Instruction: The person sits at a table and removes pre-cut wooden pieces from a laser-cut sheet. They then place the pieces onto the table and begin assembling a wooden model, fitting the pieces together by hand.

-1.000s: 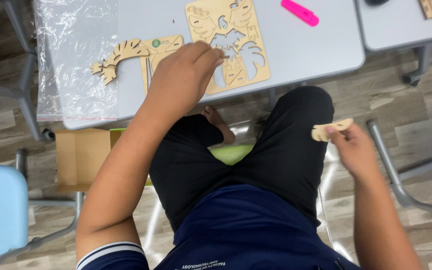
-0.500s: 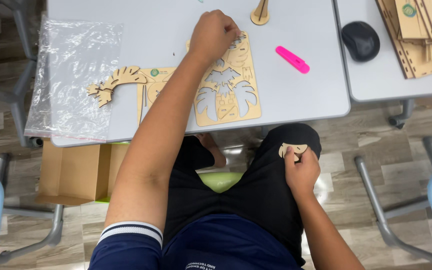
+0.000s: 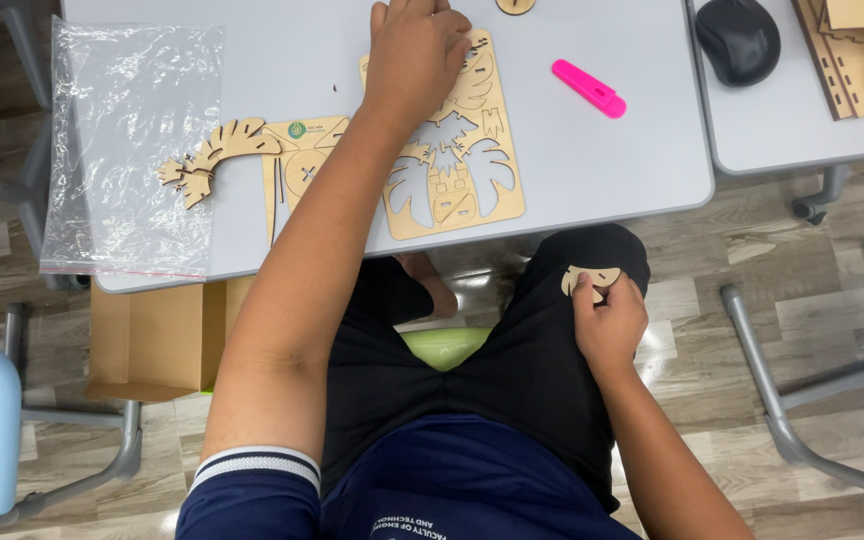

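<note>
From my remote seat I look down on a pale grey counter (image 3: pixel 602 170) that fills the top of the view, with a second counter (image 3: pixel 762 140) just beside it on the right. A clear plastic bag (image 3: pixel 127 150) lies flat on the left part of the first one, reaching its near edge. Next in size is the laser-cut wooden sheet (image 3: pixel 457 170), lying near the middle of the counter with leaf shapes cut into it. Touching its left side is a second wooden sheet (image 3: pixel 297 170), partly hidden by the forearm, and a leaf-shaped wooden piece (image 3: pixel 214 155) sticks out from that one over the edge of the bag.

The left hand (image 3: pixel 412 55) rests on the upper part of the leaf sheet, palm down, fingers curled loosely on the wood; its grip looks pressed against the sheet rather than closed round anything, though the fingertips are hidden from me. The right hand (image 3: pixel 607 325) sits low, over the right thigh and well below the counter edge. Its grip is clamped on a small wooden piece (image 3: pixel 592 280), a rounded pale cut-out pinched between thumb and fingers and held against the black shorts.

A black computer mouse (image 3: pixel 737 38) sits on the second counter, with a stack of wooden parts (image 3: pixel 857 50) at its far right. A pink marker (image 3: pixel 588 88) lies on the first counter, right of the leaf sheet. A cardboard box (image 3: pixel 152 340) stands on the floor under the counter's left side.
</note>
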A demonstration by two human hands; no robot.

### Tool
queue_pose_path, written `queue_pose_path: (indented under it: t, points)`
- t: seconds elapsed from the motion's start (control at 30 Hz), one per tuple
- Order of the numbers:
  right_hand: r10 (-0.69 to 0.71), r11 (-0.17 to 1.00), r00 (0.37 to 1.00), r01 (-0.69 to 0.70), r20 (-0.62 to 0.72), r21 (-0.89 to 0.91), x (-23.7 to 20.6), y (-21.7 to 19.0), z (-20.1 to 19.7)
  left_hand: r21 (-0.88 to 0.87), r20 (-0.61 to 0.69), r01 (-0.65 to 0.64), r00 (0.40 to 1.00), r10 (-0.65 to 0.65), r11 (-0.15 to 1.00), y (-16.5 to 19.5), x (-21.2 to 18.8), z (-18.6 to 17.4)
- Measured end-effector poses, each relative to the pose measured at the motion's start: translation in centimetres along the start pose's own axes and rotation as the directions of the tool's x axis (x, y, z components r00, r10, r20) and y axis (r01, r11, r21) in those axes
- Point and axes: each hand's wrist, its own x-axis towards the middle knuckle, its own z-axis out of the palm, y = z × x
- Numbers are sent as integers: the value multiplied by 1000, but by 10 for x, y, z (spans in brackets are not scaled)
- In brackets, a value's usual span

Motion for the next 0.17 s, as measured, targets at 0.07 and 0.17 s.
queue_pose_path:
  t: [0.07, 0.17]
  points:
    - [0, 1000, 1000, 0, -5, 24, -1, -1, 0, -32, 35, 62, 998, -61, 998, 0, 2, 2]
    - [5, 1000, 1000, -5, 2, 19, 0, 0, 0, -13, 35, 64, 997, -64, 998, -1, 3, 4]
